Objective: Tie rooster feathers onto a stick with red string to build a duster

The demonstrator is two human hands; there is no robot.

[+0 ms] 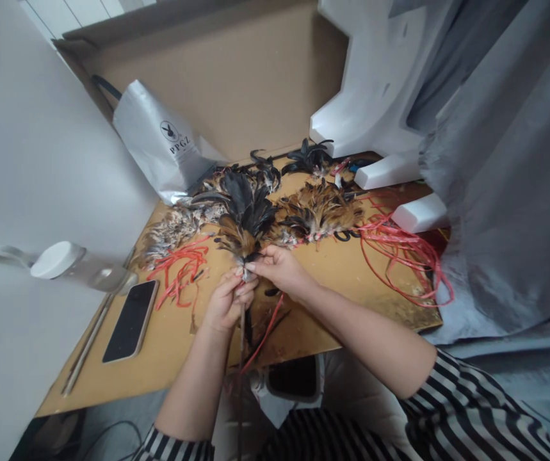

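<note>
My left hand is closed around the top of a thin stick, which runs down over the table's front edge. A tuft of black and brown feathers fans out from the stick's upper end, like the head of a feather duster. My right hand pinches at the base of these feathers, its fingertips close to the left ones. Exactly what lies between the fingertips is partly hidden. A red plastic strand hangs down just right of the stick, below the hands.
Strips of brown feathers and pale feathers lie behind the hands. Red strands lie left, a bigger tangle right. At left are a phone, a clear bottle and thin rods. A silver bag stands behind.
</note>
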